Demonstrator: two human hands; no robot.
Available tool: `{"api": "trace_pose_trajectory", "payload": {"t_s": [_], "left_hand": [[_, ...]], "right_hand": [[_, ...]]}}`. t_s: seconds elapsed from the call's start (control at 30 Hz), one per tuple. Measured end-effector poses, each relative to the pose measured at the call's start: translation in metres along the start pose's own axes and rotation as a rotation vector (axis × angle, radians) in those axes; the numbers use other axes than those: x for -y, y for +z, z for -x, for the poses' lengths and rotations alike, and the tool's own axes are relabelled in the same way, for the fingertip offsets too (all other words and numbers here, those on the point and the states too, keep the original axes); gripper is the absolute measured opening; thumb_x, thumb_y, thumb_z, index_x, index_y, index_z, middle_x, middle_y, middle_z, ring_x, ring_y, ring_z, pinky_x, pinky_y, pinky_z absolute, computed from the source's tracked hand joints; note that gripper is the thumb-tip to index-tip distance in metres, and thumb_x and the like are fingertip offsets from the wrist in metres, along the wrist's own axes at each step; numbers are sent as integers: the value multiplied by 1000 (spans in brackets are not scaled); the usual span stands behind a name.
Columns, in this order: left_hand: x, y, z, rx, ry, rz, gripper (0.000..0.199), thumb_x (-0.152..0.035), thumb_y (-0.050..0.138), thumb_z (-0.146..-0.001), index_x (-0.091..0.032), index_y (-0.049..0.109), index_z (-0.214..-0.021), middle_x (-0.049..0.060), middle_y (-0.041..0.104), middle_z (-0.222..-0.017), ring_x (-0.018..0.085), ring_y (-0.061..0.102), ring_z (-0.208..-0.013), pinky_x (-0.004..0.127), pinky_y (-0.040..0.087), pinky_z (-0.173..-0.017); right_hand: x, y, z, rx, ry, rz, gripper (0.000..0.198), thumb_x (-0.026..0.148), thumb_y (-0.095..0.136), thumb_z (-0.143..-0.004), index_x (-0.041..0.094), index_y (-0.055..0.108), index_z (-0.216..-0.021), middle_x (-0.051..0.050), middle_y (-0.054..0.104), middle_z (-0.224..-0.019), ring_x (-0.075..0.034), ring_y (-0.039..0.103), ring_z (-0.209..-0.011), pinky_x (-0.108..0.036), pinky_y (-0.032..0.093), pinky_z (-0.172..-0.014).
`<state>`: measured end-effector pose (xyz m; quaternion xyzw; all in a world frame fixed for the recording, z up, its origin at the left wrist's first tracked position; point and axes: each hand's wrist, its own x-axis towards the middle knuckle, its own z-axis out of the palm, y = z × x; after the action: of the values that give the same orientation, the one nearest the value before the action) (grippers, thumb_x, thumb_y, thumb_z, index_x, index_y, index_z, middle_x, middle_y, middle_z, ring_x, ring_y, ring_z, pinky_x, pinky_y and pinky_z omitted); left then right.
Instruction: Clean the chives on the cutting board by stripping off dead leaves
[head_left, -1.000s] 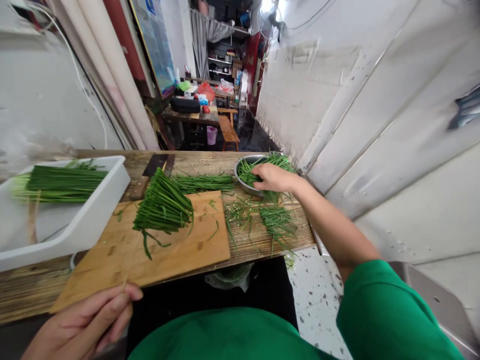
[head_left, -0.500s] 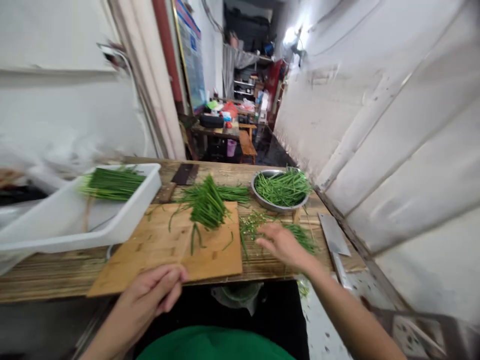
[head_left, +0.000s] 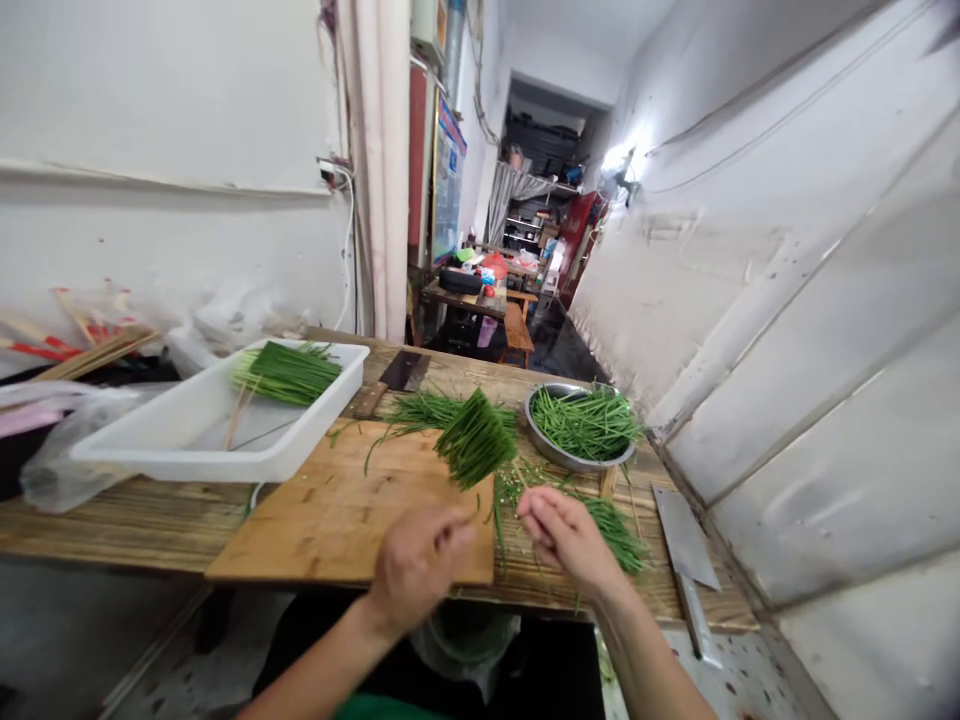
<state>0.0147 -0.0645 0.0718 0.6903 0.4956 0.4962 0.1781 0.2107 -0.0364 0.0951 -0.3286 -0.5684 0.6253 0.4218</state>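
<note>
My left hand point(head_left: 424, 555) is closed in front of the cutting board point(head_left: 322, 520), blurred by motion. It grips a chive skewer, whose flat block of side-by-side green chives point(head_left: 476, 440) stands tilted above the board's right part; the stick itself hardly shows. To the right, my right hand point(head_left: 559, 525) has its fingers pinched together, and what is between them is too small to make out. Beside it lie loose chives point(head_left: 615, 535) and small chive scraps point(head_left: 517, 480). A steel bowl point(head_left: 577, 462) heaped with cut chives stands just behind.
A white tray point(head_left: 180, 465) at the left holds a chive bundle with sticks point(head_left: 289, 372). A cleaver point(head_left: 686, 540) lies at the table's right end, a dark-bladed knife point(head_left: 405, 370) behind the board. Bundled sticks point(head_left: 105, 350) and plastic bags are far left; a wall bounds the right.
The view has turned left and up. My left hand has moved right with the chive skewer, closer to my right hand. My right hand's fingers have gone from spread to pinched.
</note>
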Motion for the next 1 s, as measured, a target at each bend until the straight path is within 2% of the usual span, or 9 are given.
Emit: {"api": "trace_pose_trajectory", "payload": {"t_s": [0.03, 0.1, 0.17, 0.3, 0.43, 0.57, 0.7, 0.87, 1.0], "left_hand": [[6, -9, -14, -93, 14, 18, 30, -33, 56, -74, -20, 61, -101, 7, 64, -88, 21, 59, -82, 35, 46, -76], [17, -25, -43, -197, 31, 154, 72, -37, 66, -64, -16, 40, -127, 13, 52, -119, 25, 51, -105, 37, 42, -88], [26, -37, -67, -163, 5, 265, 87, -39, 71, -58, -15, 33, -133, 15, 44, -129, 26, 44, -115, 37, 39, -93], [35, -45, -82, 195, -169, 421, 56, -40, 64, -67, -12, 55, -114, 11, 62, -103, 23, 56, -95, 35, 44, -82], [57, -56, -58, 46, -252, 240, 36, -41, 54, -75, -11, 64, -93, 5, 65, -78, 16, 56, -72, 28, 43, -67], [93, -72, -14, -97, -231, -192, 28, -36, 48, -79, -15, 66, -73, 3, 61, -67, 16, 54, -66, 27, 41, -65], [116, -78, 21, -131, -188, -303, 29, -31, 40, -85, -18, 66, -80, 5, 64, -76, 17, 57, -73, 26, 41, -68], [122, -75, 35, -56, -188, -248, 33, -29, 39, -86, -19, 65, -69, 3, 64, -68, 15, 58, -67, 24, 42, -60], [115, -99, 33, -216, -108, -123, 26, -27, 41, -86, -20, 66, -85, 4, 66, -78, 15, 60, -74, 24, 47, -67]], "right_hand": [[7, -9, 3, 29, 31, -54, 25, 40, 53, -82, 16, 56, -78, 9, 34, -50, -3, 18, -35, -13, 16, -31], [17, -21, 8, 82, 67, -137, 23, 38, 53, -83, 16, 55, -77, 10, 28, -49, -3, 12, -37, -12, 12, -30], [22, -24, 8, 123, 81, -197, 21, 36, 54, -83, 16, 54, -75, 10, 25, -49, -4, 11, -39, -11, 14, -30], [24, -22, -4, 159, 104, -265, 19, 33, 57, -82, 16, 54, -73, 10, 22, -50, -4, 11, -41, -9, 16, -29], [24, -21, -25, 163, 135, -304, 18, 31, 61, -79, 16, 54, -71, 9, 22, -50, -5, 12, -41, -8, 16, -28], [26, -12, -58, 151, 132, -353, 13, 26, 63, -77, 16, 55, -74, 9, 24, -52, -5, 14, -40, -7, 19, -26], [24, 22, -104, 154, 128, -349, 11, 26, 62, -77, 16, 56, -80, 10, 28, -52, -4, 15, -36, -7, 20, -24], [19, 96, -167, 109, 31, -308, 15, 29, 63, -75, 16, 56, -80, 11, 29, -47, -3, 16, -32, -8, 21, -23], [31, 145, -197, 158, 4, -326, 13, 25, 63, -74, 15, 56, -78, 12, 28, -45, -2, 15, -30, -8, 20, -22]]}}
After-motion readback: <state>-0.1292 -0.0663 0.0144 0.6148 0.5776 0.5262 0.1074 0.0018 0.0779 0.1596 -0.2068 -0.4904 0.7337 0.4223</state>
